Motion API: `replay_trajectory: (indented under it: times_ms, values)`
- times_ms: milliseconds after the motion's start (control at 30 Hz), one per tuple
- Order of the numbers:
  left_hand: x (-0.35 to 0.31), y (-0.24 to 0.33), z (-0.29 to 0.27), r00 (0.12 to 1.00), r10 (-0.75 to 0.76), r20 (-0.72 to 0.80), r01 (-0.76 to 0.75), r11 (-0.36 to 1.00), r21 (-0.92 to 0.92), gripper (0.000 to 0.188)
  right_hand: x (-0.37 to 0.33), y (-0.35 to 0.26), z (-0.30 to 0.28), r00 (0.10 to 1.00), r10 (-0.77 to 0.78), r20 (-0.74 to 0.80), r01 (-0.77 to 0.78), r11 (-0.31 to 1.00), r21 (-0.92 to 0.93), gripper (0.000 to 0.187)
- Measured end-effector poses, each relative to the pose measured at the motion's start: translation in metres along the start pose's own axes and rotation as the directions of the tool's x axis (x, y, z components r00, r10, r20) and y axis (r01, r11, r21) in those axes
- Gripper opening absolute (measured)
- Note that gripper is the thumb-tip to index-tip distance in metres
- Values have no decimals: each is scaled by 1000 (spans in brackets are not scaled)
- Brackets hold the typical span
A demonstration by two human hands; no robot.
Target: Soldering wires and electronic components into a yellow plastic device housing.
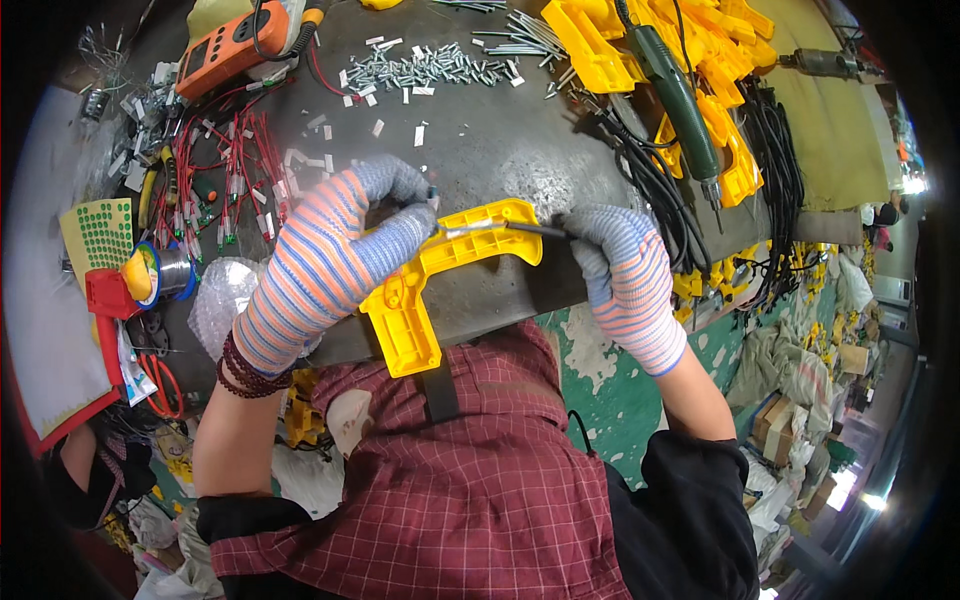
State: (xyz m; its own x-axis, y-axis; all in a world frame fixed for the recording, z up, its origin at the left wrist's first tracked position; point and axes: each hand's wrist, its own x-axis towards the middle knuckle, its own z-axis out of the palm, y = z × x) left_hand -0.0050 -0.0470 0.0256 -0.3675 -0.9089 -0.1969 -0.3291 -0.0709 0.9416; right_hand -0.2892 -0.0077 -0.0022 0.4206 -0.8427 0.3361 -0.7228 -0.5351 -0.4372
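The left hand (pixel 345 225) curls its fingers inward at the left end of the yellow shell (pixel 428 266), its hold unclear; the right hand (pixel 625 265) pinches a black cable (pixel 540 230). The shell is at the near edge of the surface (pixel 490 140).

- The worktop (pixel 560 150) is evenly, fairly brightly lit, with a soft pale sheen near its middle.
- Darker shading lies below the yellow casing (pixel 424 275).
- White lamps (pixel 875 502) glare at far right, blown out.
- Fisheye bending curves straight edges; black vignetting rounds the corners.
- The distant right background looks soft.
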Motion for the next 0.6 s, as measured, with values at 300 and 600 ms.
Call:
replay_trajectory:
  times_ms: [300, 600]
  values:
    - [-3, -8, 3, 986, 20, -168, -18, 1000, 13, 22, 0, -2, 19, 995, 57, -85, -65, 994, -86, 39]
    - [-22, -4, -32, 983, 115, -142, -96, 986, 134, 33, 2, -19, 14, 994, -53, -97, 12, 925, -379, 50]
